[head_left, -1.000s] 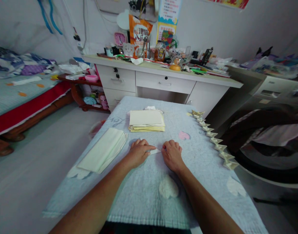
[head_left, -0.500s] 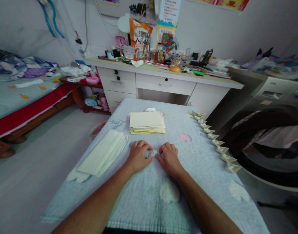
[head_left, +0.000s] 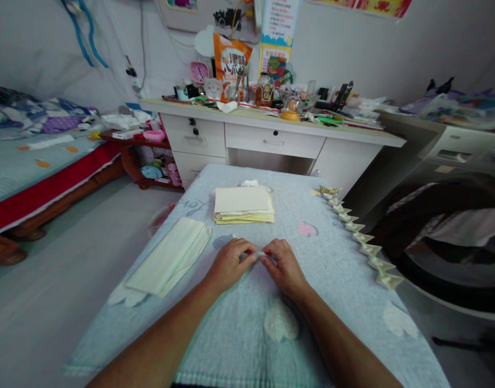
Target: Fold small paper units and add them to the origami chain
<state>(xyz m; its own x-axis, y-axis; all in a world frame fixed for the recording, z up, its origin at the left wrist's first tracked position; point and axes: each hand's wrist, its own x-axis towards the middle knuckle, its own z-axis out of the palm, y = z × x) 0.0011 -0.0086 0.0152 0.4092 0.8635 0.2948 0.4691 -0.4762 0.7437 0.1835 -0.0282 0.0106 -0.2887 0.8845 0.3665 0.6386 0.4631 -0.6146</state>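
Observation:
Over the middle of the cloth-covered table (head_left: 239, 318), my left hand (head_left: 231, 261) and my right hand (head_left: 284, 265) meet, thumbs and fingers pinched on a small folded piece of paper (head_left: 260, 253). Most of that paper is hidden by my fingertips. Just beyond my hands lies a stack of cream and yellow paper sheets (head_left: 241, 200). Left of my left hand, a pile of folded pale paper (head_left: 170, 256) rests at a slant. Along the right side runs a row of several folded paper boats (head_left: 361, 237), with a patterned one (head_left: 329, 191) at the far end.
A white desk (head_left: 272, 121) crowded with jars, a snack bag and small items stands behind the table. To the right is a washing machine (head_left: 449, 161) with its door open and cloth inside. A bed (head_left: 37, 156) and a low wooden shelf (head_left: 134, 141) are at the left.
My hands have come closer together, and my right fingers now grip the small paper too. Before, the paper showed mostly at my left fingertips. The piles and the boat row stay put.

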